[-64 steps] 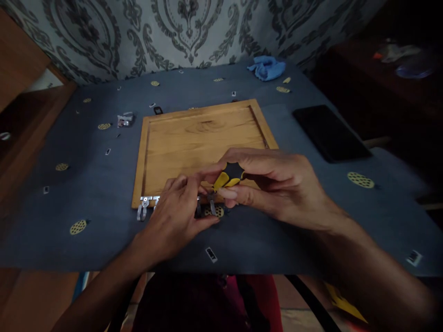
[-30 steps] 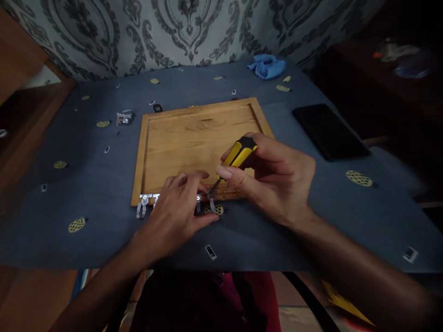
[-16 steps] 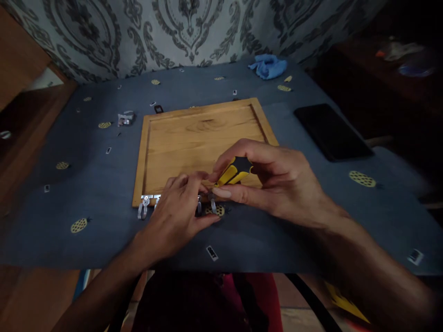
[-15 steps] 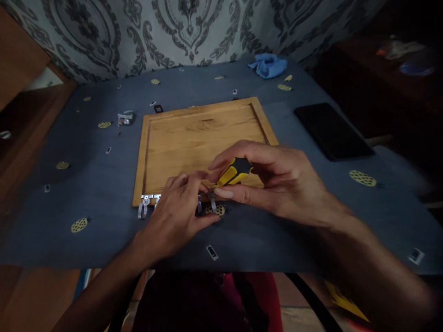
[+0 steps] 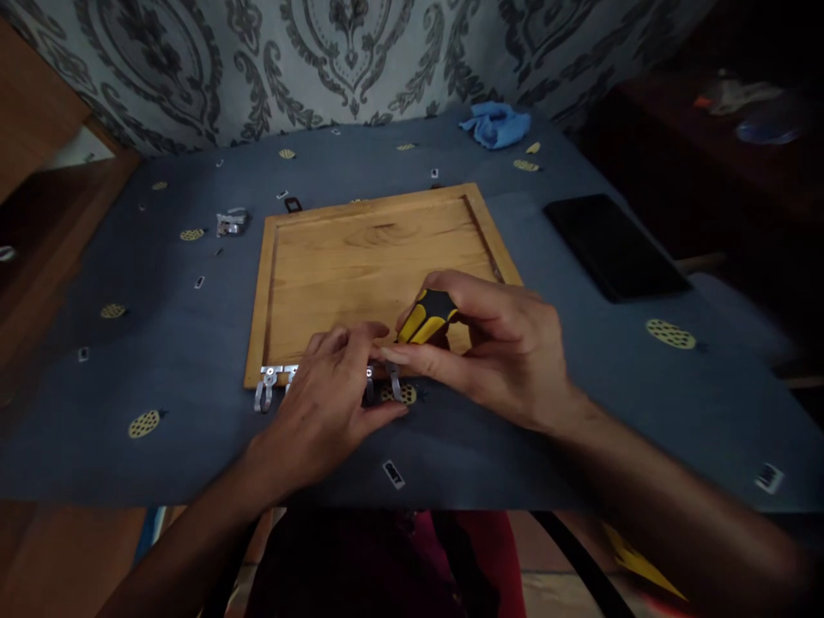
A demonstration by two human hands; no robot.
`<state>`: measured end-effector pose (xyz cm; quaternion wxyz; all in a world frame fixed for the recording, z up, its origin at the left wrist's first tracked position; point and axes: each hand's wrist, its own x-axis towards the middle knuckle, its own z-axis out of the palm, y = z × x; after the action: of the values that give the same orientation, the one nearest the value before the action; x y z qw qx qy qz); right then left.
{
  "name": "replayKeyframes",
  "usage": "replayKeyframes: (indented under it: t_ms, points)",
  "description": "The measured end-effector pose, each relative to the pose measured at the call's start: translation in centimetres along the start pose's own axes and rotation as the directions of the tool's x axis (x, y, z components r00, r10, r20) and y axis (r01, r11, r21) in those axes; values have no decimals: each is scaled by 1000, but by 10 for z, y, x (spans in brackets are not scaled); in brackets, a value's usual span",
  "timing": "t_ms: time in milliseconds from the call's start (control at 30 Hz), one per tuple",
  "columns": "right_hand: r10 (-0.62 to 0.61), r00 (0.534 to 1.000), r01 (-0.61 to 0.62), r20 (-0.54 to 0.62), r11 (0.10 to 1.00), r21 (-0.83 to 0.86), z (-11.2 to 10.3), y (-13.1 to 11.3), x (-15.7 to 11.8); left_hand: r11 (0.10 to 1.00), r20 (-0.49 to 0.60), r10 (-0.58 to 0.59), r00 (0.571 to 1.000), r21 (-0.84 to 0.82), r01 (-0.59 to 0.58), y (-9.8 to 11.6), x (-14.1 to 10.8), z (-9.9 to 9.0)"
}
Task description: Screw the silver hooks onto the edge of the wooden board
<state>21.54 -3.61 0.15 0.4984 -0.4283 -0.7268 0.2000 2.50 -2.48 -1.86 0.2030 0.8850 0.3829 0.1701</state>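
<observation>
In my right hand [image 5: 495, 343] is a short yellow-and-black screwdriver [image 5: 427, 316], tilted, gripped between thumb and fingers. Its tip points down at a metal hook [image 5: 395, 384] on the near edge of a framed wooden board [image 5: 335, 275]. The tip itself is hidden behind my fingers. My left hand [image 5: 325, 395] is closed over the hook rail [image 5: 273, 370], fingers on the board and thumb below the edge. Several hooks hang from this rail, and my left hand covers the middle ones. Both hands' fingertips nearly meet at the screwdriver's tip.
Loose metal hooks [image 5: 232, 221] lie left of the board, near a small dark piece [image 5: 218, 251]. A dark hanger loop [image 5: 293, 205] shows at the board's far edge. A black tablet-like slab [image 5: 614, 246] lies right, and a crumpled blue cloth [image 5: 495, 125] sits at the back.
My right hand and the screwdriver have shifted slightly left, and the hand's grip has turned a little. My left hand stays in place on the rail.
</observation>
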Motion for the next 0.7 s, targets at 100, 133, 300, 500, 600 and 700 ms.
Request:
replayKeyframes:
  t_ms: [100, 133, 300, 500, 600, 700]
  points:
    - [-31, 993, 31, -118, 999, 4, 0, -3, -2, 1000, 0, -3, 1000, -12, 3, 0, 0, 0]
    - [-2, 983, 6, -182, 1000, 20, -1, -5, -3, 1000, 7, -8, 1000, -15, 8, 0, 0, -1]
    - [136, 924, -127, -359, 991, 49, -4, -10, -2, 999, 30, -25, 999, -26, 26, 1, 1, -2]
    - [60, 977, -60, -206, 998, 4, 2, 0, -2, 1000, 16, -19, 1000, -23, 20, 1, 1, -2]
    - [30, 981, -35, -190, 999, -21, 3, 3, -2, 1000, 8, -14, 1000, -22, 14, 1, 1, -2]
    - [23, 985, -30, -169, 999, -40, 2, 3, -2, 1000, -4, -13, 1000, -24, 13, 1, 0, -2]
